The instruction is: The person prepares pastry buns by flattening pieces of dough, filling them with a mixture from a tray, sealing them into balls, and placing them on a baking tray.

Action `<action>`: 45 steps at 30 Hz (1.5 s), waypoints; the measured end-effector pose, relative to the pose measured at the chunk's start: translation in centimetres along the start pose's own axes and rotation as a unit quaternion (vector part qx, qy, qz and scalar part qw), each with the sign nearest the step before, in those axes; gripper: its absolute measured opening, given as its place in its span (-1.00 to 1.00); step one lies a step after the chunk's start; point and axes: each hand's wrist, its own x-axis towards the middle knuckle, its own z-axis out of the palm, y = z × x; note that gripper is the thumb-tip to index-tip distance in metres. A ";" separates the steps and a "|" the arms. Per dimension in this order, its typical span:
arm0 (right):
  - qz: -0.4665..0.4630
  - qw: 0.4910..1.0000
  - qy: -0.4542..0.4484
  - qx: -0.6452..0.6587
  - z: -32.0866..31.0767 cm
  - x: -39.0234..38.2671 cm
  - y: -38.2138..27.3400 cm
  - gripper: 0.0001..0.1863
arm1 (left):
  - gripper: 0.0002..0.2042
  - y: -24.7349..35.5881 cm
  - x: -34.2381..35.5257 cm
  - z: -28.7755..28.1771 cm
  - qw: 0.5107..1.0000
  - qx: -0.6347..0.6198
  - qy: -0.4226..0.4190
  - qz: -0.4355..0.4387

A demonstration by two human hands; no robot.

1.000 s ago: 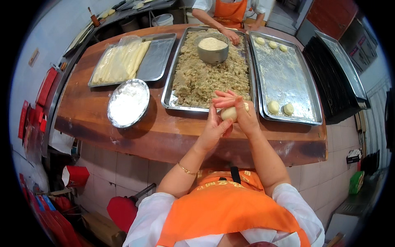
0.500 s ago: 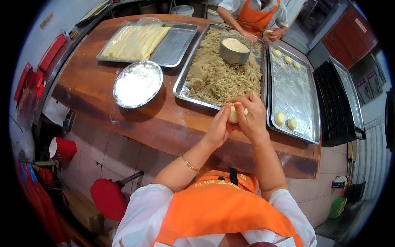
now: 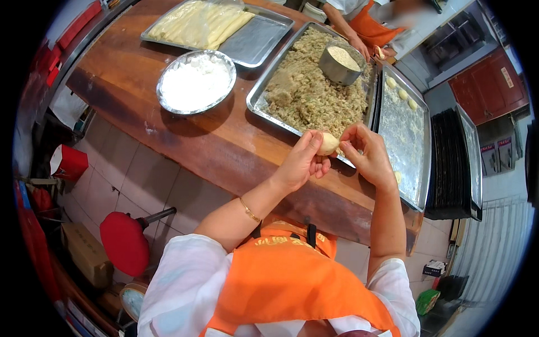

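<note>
A small round ball of pale dough (image 3: 327,144) sits in the fingers of my left hand (image 3: 298,163), above the table's near edge. My right hand (image 3: 369,154) pinches at the ball's right end with thumb and fingertips. Just beyond both hands lies a large metal tray (image 3: 268,114) spread with a crumbly brown-green filling (image 3: 306,81). On the filling stands a round metal tin (image 3: 338,74) of pale grains that look like sesame seeds. To the right, a floured metal tray (image 3: 405,140) carries several dough rounds (image 3: 403,94); my right hand and forearm partly cover its near end.
A metal bowl of white flour (image 3: 196,81) stands left on the wooden table (image 3: 224,132). Behind it, dough strips (image 3: 202,25) lie under plastic on another tray (image 3: 263,39). Across the table works a person in an orange apron (image 3: 373,25). Black trays (image 3: 449,163) are stacked right; a red stool (image 3: 123,242) stands lower left.
My hands, cupped together round the dough before, have parted: the left keeps the ball and the right has drawn back to its end. The whole view has shifted and tilted.
</note>
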 end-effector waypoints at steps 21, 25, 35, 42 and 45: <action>-0.162 0.964 -0.126 -0.169 2.0 0.7 -2.3 -0.85 | -0.55 1.8 -1.0 -4.2 0.931 0.366 0.001 0.003; -0.164 0.964 -0.156 -0.137 3.4 0.3 -1.4 -0.85 | -0.56 2.9 -3.3 -4.6 0.865 0.490 -0.081 0.070; 0.040 0.928 -0.035 0.369 10.2 -2.3 3.3 -0.93 | -0.68 1.2 -7.5 -7.5 0.727 0.676 0.015 0.119; -0.052 0.987 0.036 -0.147 10.8 -6.2 8.9 -0.75 | -0.65 1.3 -7.1 -6.4 0.726 0.682 0.043 0.075; -0.047 0.983 0.159 -0.081 8.4 -7.3 7.9 -0.64 | -0.57 2.1 -5.3 -7.0 0.861 0.481 0.143 -0.079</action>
